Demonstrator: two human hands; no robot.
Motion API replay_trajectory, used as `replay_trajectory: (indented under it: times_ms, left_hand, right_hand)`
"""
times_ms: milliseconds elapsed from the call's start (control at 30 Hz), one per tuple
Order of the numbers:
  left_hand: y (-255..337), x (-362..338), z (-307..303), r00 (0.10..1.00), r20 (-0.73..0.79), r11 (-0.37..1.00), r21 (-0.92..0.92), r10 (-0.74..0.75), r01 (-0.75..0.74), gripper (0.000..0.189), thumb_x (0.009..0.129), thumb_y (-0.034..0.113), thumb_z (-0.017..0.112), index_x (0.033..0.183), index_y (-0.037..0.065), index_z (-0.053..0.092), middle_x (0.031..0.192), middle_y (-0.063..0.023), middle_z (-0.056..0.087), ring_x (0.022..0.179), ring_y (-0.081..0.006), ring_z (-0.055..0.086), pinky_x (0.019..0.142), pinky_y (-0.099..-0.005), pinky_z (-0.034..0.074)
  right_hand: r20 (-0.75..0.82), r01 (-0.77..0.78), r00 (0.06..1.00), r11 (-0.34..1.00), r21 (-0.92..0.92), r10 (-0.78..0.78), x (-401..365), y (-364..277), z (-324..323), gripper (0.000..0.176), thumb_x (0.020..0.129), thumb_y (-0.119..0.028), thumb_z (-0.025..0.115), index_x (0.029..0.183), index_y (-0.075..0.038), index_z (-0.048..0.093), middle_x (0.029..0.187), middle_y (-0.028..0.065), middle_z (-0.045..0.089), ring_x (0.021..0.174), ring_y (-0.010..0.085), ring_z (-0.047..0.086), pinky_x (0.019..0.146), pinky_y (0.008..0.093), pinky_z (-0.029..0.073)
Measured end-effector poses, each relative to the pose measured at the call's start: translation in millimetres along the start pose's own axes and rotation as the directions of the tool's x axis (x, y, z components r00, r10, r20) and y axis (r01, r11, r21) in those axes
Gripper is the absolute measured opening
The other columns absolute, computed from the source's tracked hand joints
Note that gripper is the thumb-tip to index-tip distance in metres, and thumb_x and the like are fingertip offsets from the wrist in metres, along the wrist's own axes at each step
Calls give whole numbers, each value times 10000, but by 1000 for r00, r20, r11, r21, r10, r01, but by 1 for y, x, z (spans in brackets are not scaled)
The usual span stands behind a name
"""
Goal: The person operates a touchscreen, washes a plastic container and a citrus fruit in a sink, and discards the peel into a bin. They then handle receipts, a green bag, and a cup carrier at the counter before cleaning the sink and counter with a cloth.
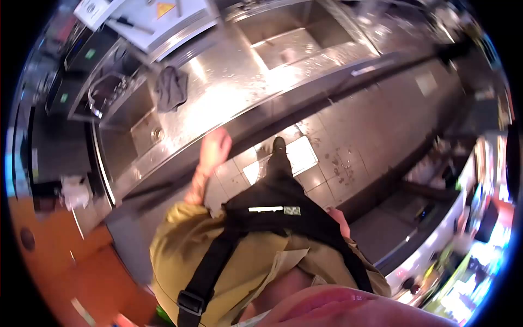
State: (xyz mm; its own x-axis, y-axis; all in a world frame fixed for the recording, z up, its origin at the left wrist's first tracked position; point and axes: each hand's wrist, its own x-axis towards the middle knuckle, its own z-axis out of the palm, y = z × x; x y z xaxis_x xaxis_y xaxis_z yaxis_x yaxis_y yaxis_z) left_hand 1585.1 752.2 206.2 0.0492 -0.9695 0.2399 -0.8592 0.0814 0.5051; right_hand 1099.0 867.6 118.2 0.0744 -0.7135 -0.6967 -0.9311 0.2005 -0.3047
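My left hand [216,146] hangs near the front edge of the steel counter [218,103], its fingers curled in and nothing visible in them. Low beside the black apron [272,199] my right hand [339,218] shows only in part, and its fingers are hidden. A dark grey cloth [172,89] lies crumpled on the counter, beside the small sink [143,131] at the left. The wet steel between the cloth and the larger sink [294,46] shines brightly.
A white board [158,27] with a knife [131,24] on it is at the upper left. Tiled floor [348,147] runs along the counter, with one foot [279,144] on it. Dark shelving [392,223] stands at the right, an orange-brown surface [71,245] at the lower left.
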Motion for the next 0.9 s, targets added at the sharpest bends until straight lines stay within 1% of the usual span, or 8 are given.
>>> replay_trajectory:
  times_ms: [33, 100, 300, 433, 600, 767, 833, 900]
  left_hand:
    - [-29, 30, -6, 989, -38, 989, 20, -146, 147, 163, 827, 147, 538, 873, -9, 551, 889, -190, 566, 849, -371, 531, 753, -455, 420]
    - [-98, 93, -27, 962, -270, 943, 328, 33, 59, 286, 859, 194, 515, 1070, 3, 544, 1098, -202, 549, 1025, -380, 508, 893, -434, 404]
    - [-247, 150, -39, 867, -180, 674, 563, -465, 478, 569, 834, 483, 495, 1344, 253, 388, 1437, -136, 283, 1308, -357, 261, 1024, -547, 233]
    - [-200, 55, -21, 925, -250, 828, 419, -288, 371, 545, 828, 434, 501, 1333, 257, 403, 1464, -139, 215, 1332, -400, 180, 1026, -612, 145]
    - [-70, 23, -7, 866, -10, 826, 296, -500, 480, 583, 781, 408, 572, 1326, 262, 426, 1481, -149, 156, 1358, -381, 108, 1017, -650, 83]
    - [-60, 141, 49, 953, 33, 942, 165, -301, 292, 535, 741, 382, 601, 1258, 280, 507, 1443, -151, 231, 1331, -398, 159, 994, -668, 131]
    - [-67, 185, 63, 981, 8, 966, 180, -192, 188, 549, 736, 390, 605, 1264, 285, 497, 1436, -147, 256, 1331, -382, 175, 1009, -648, 129]
    - [-72, 215, 64, 981, 3, 960, 206, -193, 189, 560, 742, 431, 583, 1276, 299, 479, 1446, -128, 257, 1338, -351, 184, 1033, -617, 110]
  right_hand:
    - [86, 22, 996, 999, 31, -25, 41, -7, -13, 390, 811, -339, 572, 1027, -15, 586, 933, 214, 627, 891, 366, 601, 761, 426, 487]
    - [187, 139, 976, 978, -158, -108, 109, -43, -41, 395, 803, -341, 582, 1028, -16, 589, 922, 216, 630, 882, 372, 603, 753, 427, 487]
    - [-228, 421, 896, 890, 173, -380, 208, -203, -169, 363, 804, -279, 623, 1063, -28, 581, 895, 165, 653, 838, 270, 645, 722, 355, 504]
    - [-129, 446, 895, 857, 258, -427, 234, -254, -178, 341, 818, -254, 613, 1075, -32, 577, 860, 125, 662, 789, 213, 647, 701, 340, 502]
    - [222, 473, 876, 853, -222, -428, 251, -246, -132, 357, 774, -313, 632, 977, -22, 596, 853, 173, 648, 811, 346, 622, 715, 412, 490]
    - [117, 516, 850, 856, 7, -514, 236, -305, -121, 368, 801, -332, 630, 976, -8, 619, 818, 183, 641, 741, 316, 623, 670, 402, 476]
    - [239, 393, 848, 864, 315, -473, 260, -320, -141, 366, 818, -325, 635, 1002, -10, 625, 787, 125, 636, 703, 147, 576, 674, 306, 466]
    - [48, 384, 876, 754, 533, -481, 261, -360, -202, 258, 846, -229, 611, 994, -19, 642, 806, 40, 659, 725, 126, 585, 689, 298, 479]
